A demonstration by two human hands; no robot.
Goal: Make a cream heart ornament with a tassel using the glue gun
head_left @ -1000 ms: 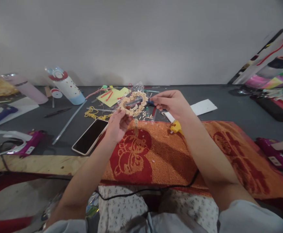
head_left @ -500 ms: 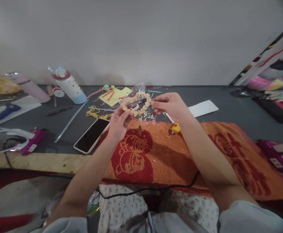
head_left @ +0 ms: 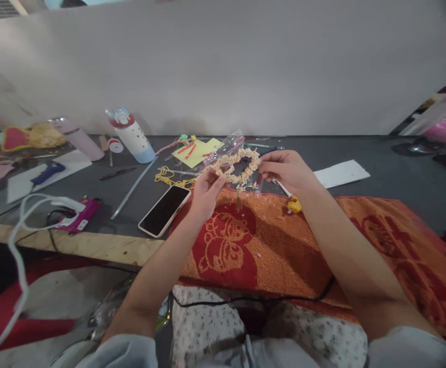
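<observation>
A loop of small cream beads or chips, like a beaded bracelet point(head_left: 239, 177), is held up above the back edge of an orange towel point(head_left: 280, 250). My left hand point(head_left: 207, 191) pinches its near left side between thumb and fingers. On the opposite side, my right hand point(head_left: 284, 167) grips the loop's right edge with its fingertips. A pale tassel point(head_left: 239, 197) hangs from the bottom of the loop. Behind it lie a crumpled clear plastic bag point(head_left: 230, 144) and scattered pale bits, partly hidden by the loop.
A phone point(head_left: 165, 210) lies left of my left hand, near yellow cord point(head_left: 169, 176) and a yellow paper point(head_left: 197, 154). A spotted bottle point(head_left: 134, 138), glue gun point(head_left: 48, 173) and purple power strip point(head_left: 79, 214) stand farther left. White card point(head_left: 341, 174) lies right, near a small yellow object point(head_left: 294, 204).
The view has turned left, so everything sits farther right in the picture. Both hands still hold the loop, which now looks slightly tilted compared with before.
</observation>
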